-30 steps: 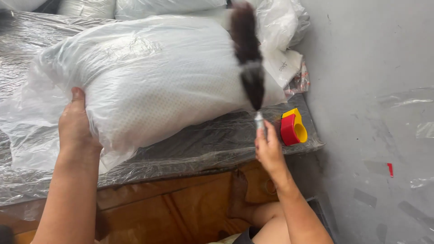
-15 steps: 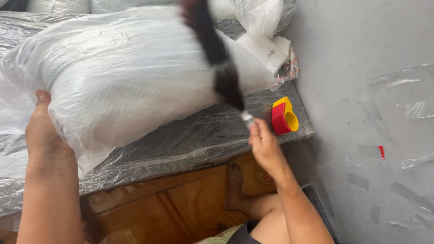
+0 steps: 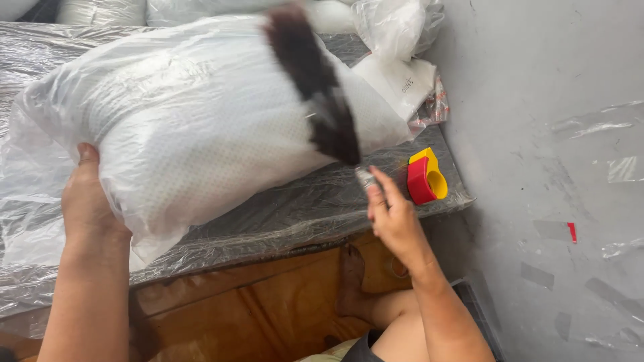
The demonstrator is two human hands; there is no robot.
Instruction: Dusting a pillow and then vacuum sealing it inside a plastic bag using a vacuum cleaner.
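A big white pillow (image 3: 201,121) wrapped in clear plastic lies tilted on a plastic-covered table (image 3: 295,208). My left hand (image 3: 90,201) grips the pillow's near left corner, thumb on top. My right hand (image 3: 389,211) holds the metal handle of a dark brown feather duster (image 3: 312,84). Its blurred feathers lie across the pillow's right part, slanting up to the left.
A red and yellow tape dispenser (image 3: 426,177) stands on the table's right corner beside my right hand. More bagged white pillows (image 3: 396,40) are piled at the back. A grey wall (image 3: 550,134) with bits of tape runs along the right. My bare foot (image 3: 349,281) rests below on a wooden surface.
The duster has swung from nearly upright at the pillow's right end to slanting left over the pillow. My left hand stays on the pillow's corner and my right hand stays beside the dispenser.
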